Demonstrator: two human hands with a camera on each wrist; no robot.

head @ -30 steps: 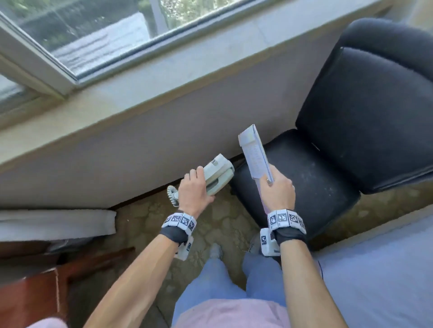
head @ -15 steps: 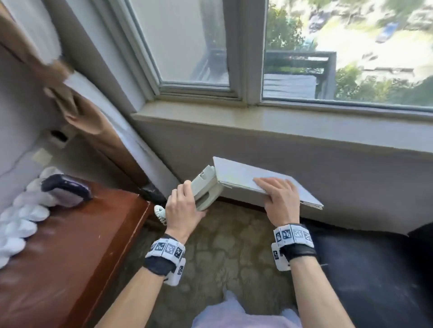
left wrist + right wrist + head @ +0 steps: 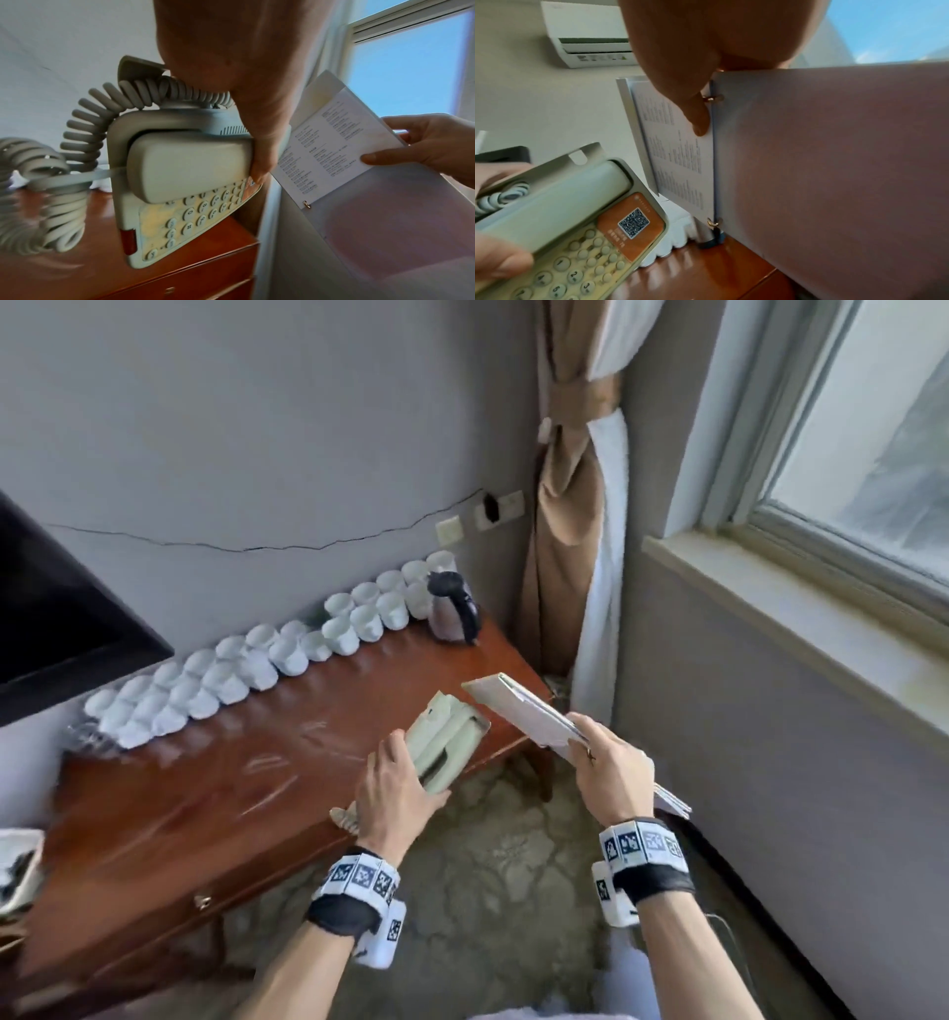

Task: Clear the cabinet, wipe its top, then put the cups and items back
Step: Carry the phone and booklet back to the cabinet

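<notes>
My left hand (image 3: 395, 793) grips a pale green desk telephone (image 3: 444, 746) by its side, tilted, over the front right part of the wooden cabinet top (image 3: 215, 793). Its keypad (image 3: 203, 215) and coiled cord (image 3: 46, 194) show in the left wrist view. My right hand (image 3: 608, 775) holds a white ring-bound folder (image 3: 529, 711) just right of the phone, above the cabinet's right end. Printed pages (image 3: 677, 154) show inside the folder. Several white cups (image 3: 231, 675) stand in rows along the wall. A kettle (image 3: 454, 608) stands at the back right corner.
A tied brown and white curtain (image 3: 575, 516) hangs in the corner beside the cabinet. The window sill (image 3: 801, 618) runs along the right. A dark screen (image 3: 56, 608) is on the wall at left. Patterned carpet (image 3: 493, 875) lies below my hands. A white tray (image 3: 18, 865) sits at the cabinet's left end.
I have turned left from the black chair and window to face the cabinet. Both hands carried the phone and the folder along, and they now hang over the cabinet's right end.
</notes>
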